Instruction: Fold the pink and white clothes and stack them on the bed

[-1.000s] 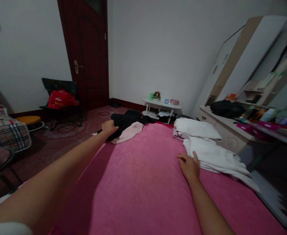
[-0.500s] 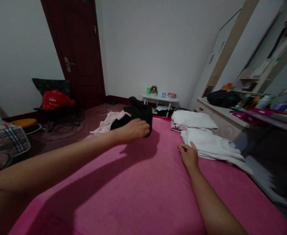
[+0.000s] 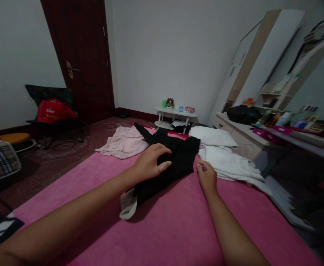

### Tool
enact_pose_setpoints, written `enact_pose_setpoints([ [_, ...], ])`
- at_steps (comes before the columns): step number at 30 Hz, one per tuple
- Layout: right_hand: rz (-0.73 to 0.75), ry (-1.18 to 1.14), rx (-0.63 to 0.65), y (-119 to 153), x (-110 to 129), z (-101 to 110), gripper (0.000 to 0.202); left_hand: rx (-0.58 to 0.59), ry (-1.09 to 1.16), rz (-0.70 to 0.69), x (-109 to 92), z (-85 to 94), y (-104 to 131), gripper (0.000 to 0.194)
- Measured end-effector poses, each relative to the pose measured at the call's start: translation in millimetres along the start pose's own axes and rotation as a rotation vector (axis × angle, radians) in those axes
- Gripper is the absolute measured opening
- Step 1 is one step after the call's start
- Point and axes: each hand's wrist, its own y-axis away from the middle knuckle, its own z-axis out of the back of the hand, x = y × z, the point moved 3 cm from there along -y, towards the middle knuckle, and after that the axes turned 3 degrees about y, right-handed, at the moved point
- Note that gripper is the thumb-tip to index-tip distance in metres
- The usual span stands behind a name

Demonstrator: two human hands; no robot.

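A black garment [image 3: 175,162] lies unevenly spread across the pink bed cover [image 3: 162,236], with a pale band at its near left end. Over its middle is my left hand [image 3: 153,160], thumb and fingers apart, palm down; whether it presses on the cloth I cannot tell. My right hand [image 3: 207,176] rests on the bed just off the garment's right edge, fingers curled in with nothing visible in them. Beside that hand sit folded white clothes [image 3: 231,162]. A light pink garment [image 3: 123,142] lies flat at the bed's far left, partly overlapped by the black one.
A dresser [image 3: 239,136] carrying a black bag [image 3: 243,114] and bottles stands to the right. Beyond the bed is a small white table [image 3: 175,111]. A red bag [image 3: 54,111] sits on a folding chair at left, near a yellow stool [image 3: 14,138].
The black garment, bunched at my left hand before, is now spread on the bed. My left hand has opened. The right hand stays beside the white clothes; the view has shifted slightly.
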Motion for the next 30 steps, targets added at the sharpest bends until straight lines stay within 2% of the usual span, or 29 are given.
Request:
enact_pose_setpoints([
  [2, 0.105, -0.066, 0.086, 3, 13, -6, 0.023, -0.02, -0.014, 0.124, 36, -17.2, 5, 0.049],
  [4, 0.212, -0.097, 0.222, 8, 27, -15, 0.03, -0.022, 0.008, 0.259, 65, -33.9, 14, 0.06],
  [6, 0.297, -0.088, 0.367, 15, 41, -24, 0.049, 0.0, 0.074, 0.379, 84, -46.0, 21, 0.053],
  [9, 0.348, -0.039, 0.504, 24, 56, -34, 0.067, 0.039, 0.239, 0.465, 92, -51.9, 26, 0.021],
  [12, 0.302, -0.006, 0.529, 26, 59, -36, 0.062, -0.064, 0.46, 0.463, 85, -40.0, 23, 0.021],
  [15, 0.194, -0.097, 0.502, 24, 57, -35, 0.058, -0.323, 0.577, 0.453, 76, -12.9, 17, 0.023],
  [18, 0.017, -0.314, 0.468, 17, 58, -34, 0.052, -0.565, 0.587, 0.483, 70, 16.3, 12, 0.026],
  [19, -0.057, -0.384, 0.468, 15, 60, -33, 0.049, -0.604, 0.587, 0.493, 67, 23.2, 11, 0.027],
  [21, -0.196, -0.503, 0.468, 9, 66, -31, 0.045, -0.598, 0.555, 0.451, 55, 30.5, 8, 0.025],
  [23, -0.299, -0.589, 0.48, 4, 77, -26, 0.049, -0.487, 0.477, 0.328, 32, 27.3, 6, 0.022],
  [24, -0.332, -0.617, 0.491, 2, 84, -23, 0.054, -0.385, 0.442, 0.246, 17, 21.1, 6, 0.02],
  [27, -0.364, -0.66, 0.593, 3, 113, -15, 0.069, 0.042, 0.388, -0.027, -34, -11.3, 15, 0.018],
  [30, -0.353, -0.695, 0.743, 9, 143, -10, 0.081, 0.445, 0.26, -0.31, -76, -43.8, 37, 0.019],
])
